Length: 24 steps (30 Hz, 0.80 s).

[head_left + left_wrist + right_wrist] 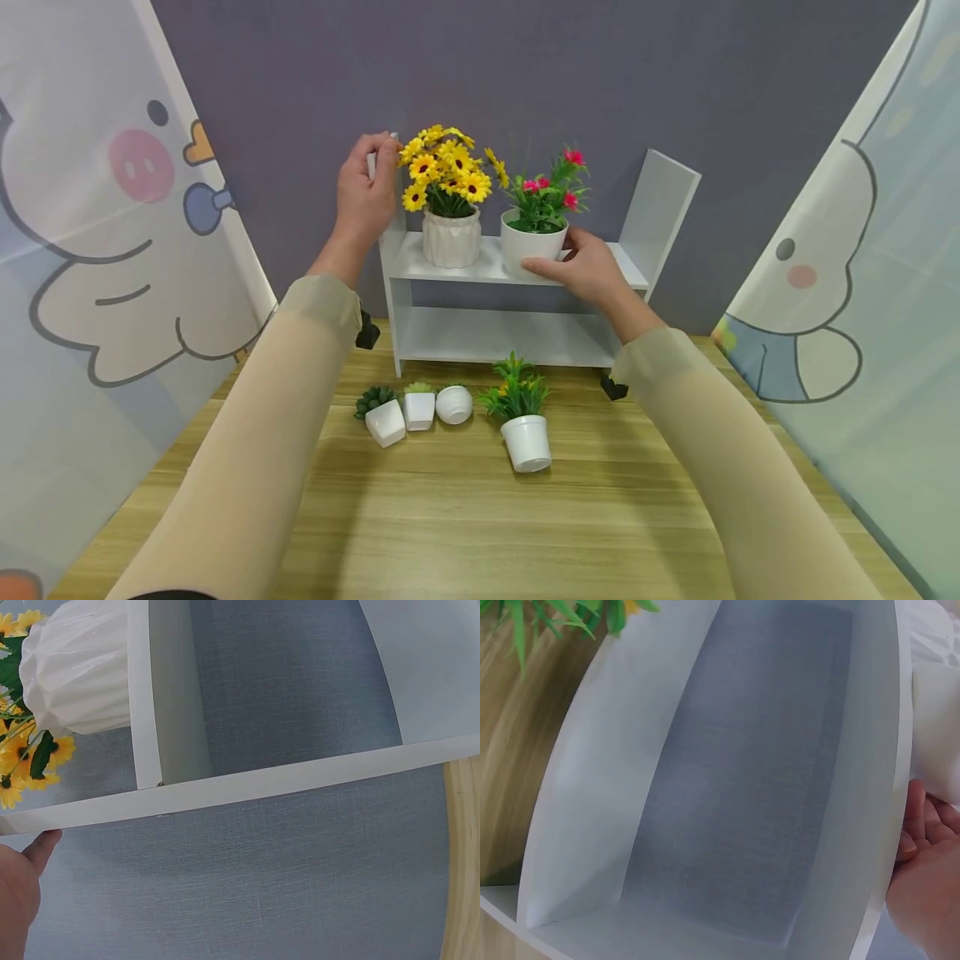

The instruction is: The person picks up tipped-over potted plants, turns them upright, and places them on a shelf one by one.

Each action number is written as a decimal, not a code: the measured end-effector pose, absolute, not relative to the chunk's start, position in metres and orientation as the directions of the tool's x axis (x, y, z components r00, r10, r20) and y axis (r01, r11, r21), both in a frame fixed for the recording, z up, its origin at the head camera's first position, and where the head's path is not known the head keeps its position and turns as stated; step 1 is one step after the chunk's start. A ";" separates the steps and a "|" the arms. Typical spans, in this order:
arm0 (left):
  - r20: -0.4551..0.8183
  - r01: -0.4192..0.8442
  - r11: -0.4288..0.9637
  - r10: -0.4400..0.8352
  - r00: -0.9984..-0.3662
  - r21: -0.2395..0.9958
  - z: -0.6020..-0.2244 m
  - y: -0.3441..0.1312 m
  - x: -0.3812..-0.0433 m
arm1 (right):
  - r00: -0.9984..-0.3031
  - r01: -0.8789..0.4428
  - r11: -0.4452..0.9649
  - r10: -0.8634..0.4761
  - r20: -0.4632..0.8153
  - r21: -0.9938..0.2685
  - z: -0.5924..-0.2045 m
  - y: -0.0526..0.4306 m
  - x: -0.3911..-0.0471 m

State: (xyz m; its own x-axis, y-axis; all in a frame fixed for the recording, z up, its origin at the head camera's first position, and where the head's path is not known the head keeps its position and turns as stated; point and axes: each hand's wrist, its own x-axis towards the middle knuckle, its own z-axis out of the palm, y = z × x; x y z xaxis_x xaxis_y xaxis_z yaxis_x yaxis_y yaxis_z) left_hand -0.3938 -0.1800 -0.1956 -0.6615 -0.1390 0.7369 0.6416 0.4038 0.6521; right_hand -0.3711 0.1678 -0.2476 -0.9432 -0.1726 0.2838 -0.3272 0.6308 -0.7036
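1. A smooth white flowerpot [531, 250] of pinkish-red artificial flowers [551, 187] is between the fingers of the right hand [588, 267], thumb across its front, at the upper board's front edge; whether it bears weight there, I cannot tell.
2. The pot is probably light and rigid, its glossy wall perhaps slippery; the stems look bendy, so the best hold is low around the pot.
3. Left of those fingers stands a ribbed white vase [451, 237] of yellow daisies, likely heavier and breakable.
4. Farther left, the left hand's [365, 192] fingers grip the white shelf's [663, 204] side panel near its top.
5. Below both hands, on the tabletop [465, 533], are three small succulents [419, 411] and a yellow-green potted plant [527, 443], apparently tipped over.
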 end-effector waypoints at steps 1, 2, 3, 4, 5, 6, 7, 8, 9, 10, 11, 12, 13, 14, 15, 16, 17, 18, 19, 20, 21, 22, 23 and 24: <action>0.738 0.642 0.404 -0.139 -0.661 0.651 -0.196 -0.180 -0.394 | -0.944 -0.326 0.631 -0.176 0.280 -0.704 -0.246 0.168 -0.372; 0.737 0.640 0.407 -0.140 -0.661 0.651 -0.196 -0.180 -0.394 | -0.945 -0.323 0.631 -0.178 0.274 -0.705 -0.245 0.168 -0.373; 0.736 0.639 0.408 -0.141 -0.662 0.652 -0.195 -0.180 -0.393 | -0.945 -0.324 0.630 -0.181 0.272 -0.705 -0.244 0.168 -0.374; 0.734 0.634 0.414 -0.144 -0.664 0.654 -0.195 -0.180 -0.393 | -0.944 -0.327 0.631 -0.185 0.273 -0.704 -0.244 0.167 -0.375; 0.733 0.630 0.419 -0.145 -0.664 0.654 -0.195 -0.180 -0.393 | -0.944 -0.328 0.633 -0.188 0.272 -0.701 -0.243 0.167 -0.376; 0.733 0.628 0.422 -0.147 -0.665 0.654 -0.195 -0.180 -0.393 | -0.944 -0.329 0.632 -0.191 0.271 -0.702 -0.243 0.167 -0.378; 0.733 0.627 0.425 -0.147 -0.664 0.653 -0.195 -0.179 -0.393 | -0.943 -0.330 0.631 -0.192 0.271 -0.702 -0.243 0.167 -0.379; 0.734 0.626 0.429 -0.147 -0.664 0.652 -0.195 -0.179 -0.393 | -0.944 -0.329 0.631 -0.192 0.269 -0.703 -0.243 0.166 -0.379; 0.734 0.625 0.430 -0.146 -0.663 0.651 -0.195 -0.179 -0.393 | -0.944 -0.328 0.628 -0.192 0.268 -0.706 -0.243 0.166 -0.380; 0.734 0.625 0.432 -0.146 -0.663 0.650 -0.196 -0.178 -0.393 | -0.945 -0.326 0.625 -0.192 0.265 -0.709 -0.243 0.166 -0.381; 0.734 0.626 0.430 -0.145 -0.664 0.651 -0.196 -0.178 -0.393 | -0.946 -0.323 0.624 -0.189 0.264 -0.711 -0.244 0.166 -0.382; 0.733 0.625 0.429 -0.146 -0.665 0.652 -0.196 -0.177 -0.393 | -0.947 -0.321 0.621 -0.186 0.263 -0.715 -0.244 0.166 -0.382; 0.733 0.626 0.428 -0.145 -0.665 0.652 -0.196 -0.177 -0.394 | -0.947 -0.319 0.618 -0.183 0.263 -0.718 -0.245 0.165 -0.383; 0.732 0.626 0.426 -0.146 -0.665 0.653 -0.196 -0.176 -0.394 | -0.948 -0.317 0.615 -0.179 0.264 -0.722 -0.246 0.165 -0.384; 0.733 0.627 0.424 -0.147 -0.664 0.653 -0.196 -0.176 -0.394 | -0.948 -0.316 0.611 -0.175 0.265 -0.726 -0.246 0.165 -0.385; 0.734 0.629 0.422 -0.147 -0.663 0.653 -0.196 -0.176 -0.394 | -0.949 -0.314 0.608 -0.172 0.266 -0.729 -0.247 0.165 -0.385; 0.734 0.630 0.421 -0.147 -0.663 0.653 -0.195 -0.176 -0.395 | -0.950 -0.311 0.604 -0.168 0.265 -0.734 -0.248 0.164 -0.386; 0.736 0.631 0.421 -0.146 -0.662 0.652 -0.195 -0.176 -0.395 | -0.950 -0.309 0.599 -0.164 0.264 -0.739 -0.248 0.164 -0.387; 0.737 0.634 0.418 -0.145 -0.660 0.651 -0.195 -0.176 -0.395 | -0.951 -0.305 0.595 -0.158 0.264 -0.744 -0.249 0.163 -0.387; 0.736 0.634 0.417 -0.145 -0.661 0.652 -0.195 -0.177 -0.395 | -0.952 -0.303 0.591 -0.154 0.264 -0.748 -0.250 0.163 -0.388; 0.734 0.633 0.414 -0.145 -0.664 0.654 -0.194 -0.177 -0.395 | -0.953 -0.300 0.587 -0.151 0.262 -0.752 -0.250 0.162 -0.388; 0.730 0.629 0.414 -0.146 -0.668 0.658 -0.194 -0.178 -0.394 | -0.954 -0.297 0.585 -0.149 0.260 -0.754 -0.251 0.161 -0.388; 0.727 0.626 0.415 -0.148 -0.670 0.661 -0.194 -0.178 -0.394 | -0.955 -0.295 0.584 -0.146 0.260 -0.756 -0.251 0.160 -0.388; 0.725 0.623 0.415 -0.150 -0.672 0.663 -0.194 -0.179 -0.394 | -0.955 -0.295 0.584 -0.145 0.261 -0.756 -0.251 0.159 -0.388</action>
